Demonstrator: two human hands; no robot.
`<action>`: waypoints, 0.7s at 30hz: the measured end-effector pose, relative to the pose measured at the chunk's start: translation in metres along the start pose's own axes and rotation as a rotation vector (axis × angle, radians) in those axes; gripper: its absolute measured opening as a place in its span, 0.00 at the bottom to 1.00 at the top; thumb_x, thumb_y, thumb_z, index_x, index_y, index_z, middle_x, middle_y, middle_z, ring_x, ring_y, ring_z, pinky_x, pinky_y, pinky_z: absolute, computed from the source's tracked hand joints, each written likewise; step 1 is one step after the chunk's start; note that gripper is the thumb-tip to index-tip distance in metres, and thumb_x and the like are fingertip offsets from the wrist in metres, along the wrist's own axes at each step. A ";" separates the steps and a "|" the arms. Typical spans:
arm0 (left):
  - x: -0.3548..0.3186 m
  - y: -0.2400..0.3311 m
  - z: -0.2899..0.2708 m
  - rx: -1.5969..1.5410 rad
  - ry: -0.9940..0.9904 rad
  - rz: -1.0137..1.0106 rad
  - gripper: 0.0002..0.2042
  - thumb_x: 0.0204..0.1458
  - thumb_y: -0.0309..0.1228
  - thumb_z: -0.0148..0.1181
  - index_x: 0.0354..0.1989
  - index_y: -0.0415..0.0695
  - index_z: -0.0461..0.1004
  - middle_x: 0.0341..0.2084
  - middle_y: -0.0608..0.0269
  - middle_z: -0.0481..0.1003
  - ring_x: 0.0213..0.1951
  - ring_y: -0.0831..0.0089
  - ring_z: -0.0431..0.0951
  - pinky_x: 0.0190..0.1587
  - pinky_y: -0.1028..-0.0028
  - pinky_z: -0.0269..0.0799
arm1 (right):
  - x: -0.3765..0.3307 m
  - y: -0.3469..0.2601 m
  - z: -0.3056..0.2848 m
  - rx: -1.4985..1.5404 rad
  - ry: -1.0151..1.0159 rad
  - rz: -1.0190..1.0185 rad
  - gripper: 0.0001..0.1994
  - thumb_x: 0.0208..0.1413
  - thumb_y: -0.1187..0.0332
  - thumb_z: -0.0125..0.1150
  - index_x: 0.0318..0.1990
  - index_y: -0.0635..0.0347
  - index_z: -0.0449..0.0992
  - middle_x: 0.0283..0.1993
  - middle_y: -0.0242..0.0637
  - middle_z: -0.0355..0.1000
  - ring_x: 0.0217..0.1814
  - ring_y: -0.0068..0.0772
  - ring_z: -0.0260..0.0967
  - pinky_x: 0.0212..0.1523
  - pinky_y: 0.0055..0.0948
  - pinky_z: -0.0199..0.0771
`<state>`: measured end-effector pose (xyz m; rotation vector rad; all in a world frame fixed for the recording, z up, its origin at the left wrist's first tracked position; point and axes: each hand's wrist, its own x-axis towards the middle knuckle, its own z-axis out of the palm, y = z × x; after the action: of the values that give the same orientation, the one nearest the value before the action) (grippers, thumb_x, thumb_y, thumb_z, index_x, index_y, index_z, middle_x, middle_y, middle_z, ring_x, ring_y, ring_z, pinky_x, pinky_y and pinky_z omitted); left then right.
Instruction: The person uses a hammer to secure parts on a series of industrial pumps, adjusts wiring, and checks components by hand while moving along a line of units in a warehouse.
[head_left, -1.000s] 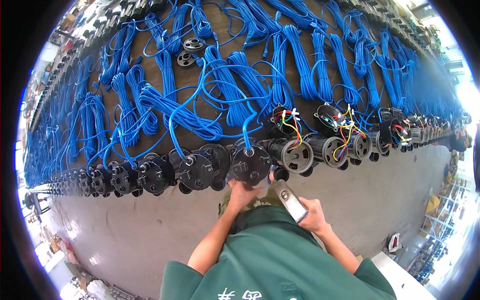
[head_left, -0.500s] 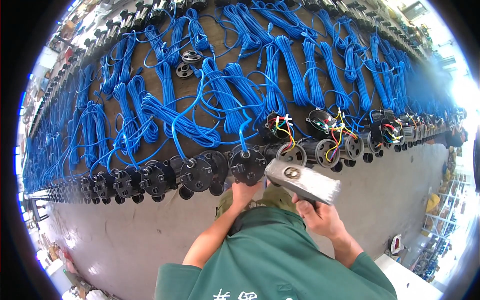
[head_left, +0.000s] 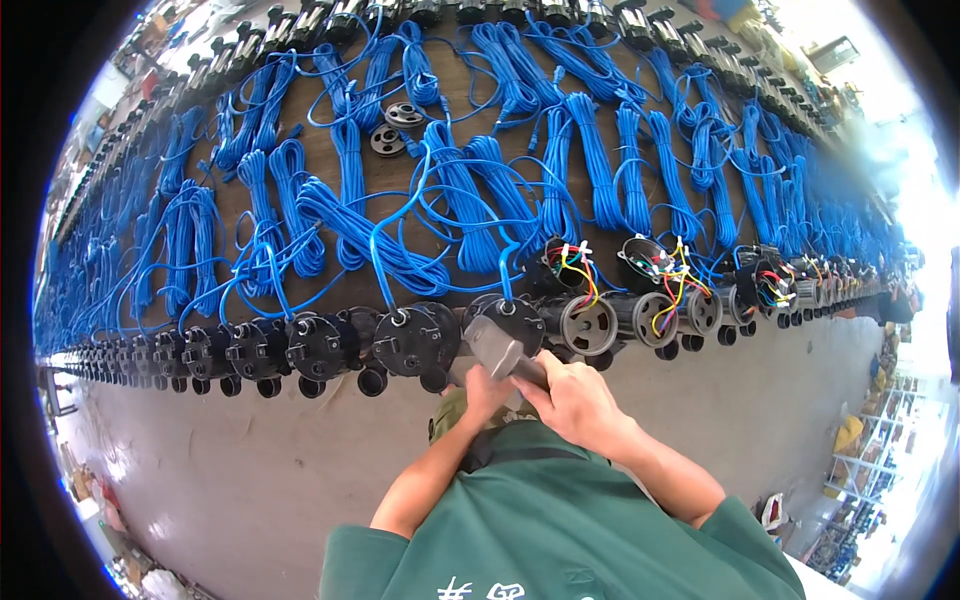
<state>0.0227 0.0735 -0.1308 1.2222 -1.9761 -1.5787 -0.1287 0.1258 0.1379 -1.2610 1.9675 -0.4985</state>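
My right hand is closed round the dark handle of a hammer. Its blocky metal head lies in front of the lower part of a round black end cap, from whose top a blue cable rises. My left hand is just below that cap, beside the hammer head. Its fingers are mostly hidden, so whether they grip the unit cannot be made out. To the left stands another black-capped unit; to the right is an open-ended metal cylinder.
A long row of similar black units runs along the table's near edge. Bundled blue cables cover the brown tabletop. Two metal discs lie among them. Coloured wires stick out of open units on the right. Grey floor lies below.
My right hand has brought the hammer left, from beside the cap to its lower front, and the head is now tilted differently. My left hand stays below the cap. The view has shifted slightly.
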 end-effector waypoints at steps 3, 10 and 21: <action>0.012 0.037 -0.010 0.143 -0.064 -0.122 0.20 0.45 0.44 0.76 0.45 0.48 0.85 0.35 0.53 0.86 0.38 0.51 0.86 0.41 0.56 0.81 | 0.001 0.014 -0.012 0.204 -0.047 0.095 0.14 0.70 0.59 0.58 0.44 0.62 0.80 0.26 0.42 0.74 0.26 0.37 0.71 0.30 0.38 0.69; 0.006 0.021 0.001 -0.019 0.037 -0.019 0.24 0.44 0.34 0.79 0.51 0.43 0.81 0.41 0.60 0.83 0.42 0.64 0.81 0.48 0.63 0.78 | -0.050 0.069 -0.012 0.799 0.088 0.305 0.22 0.76 0.58 0.53 0.26 0.59 0.67 0.19 0.26 0.64 0.16 0.17 0.57 0.18 0.23 0.60; 0.000 0.012 0.000 -0.374 -0.112 -0.424 0.25 0.46 0.25 0.77 0.55 0.42 0.77 0.37 0.67 0.79 0.33 0.75 0.78 0.35 0.69 0.77 | -0.047 0.101 0.017 1.052 -0.021 0.398 0.23 0.73 0.50 0.59 0.30 0.60 0.69 0.22 0.26 0.65 0.19 0.15 0.59 0.19 0.22 0.60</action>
<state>0.0182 0.0738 -0.1199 1.4785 -1.4389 -2.1424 -0.1653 0.2134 0.0780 -0.2074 1.4841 -1.0944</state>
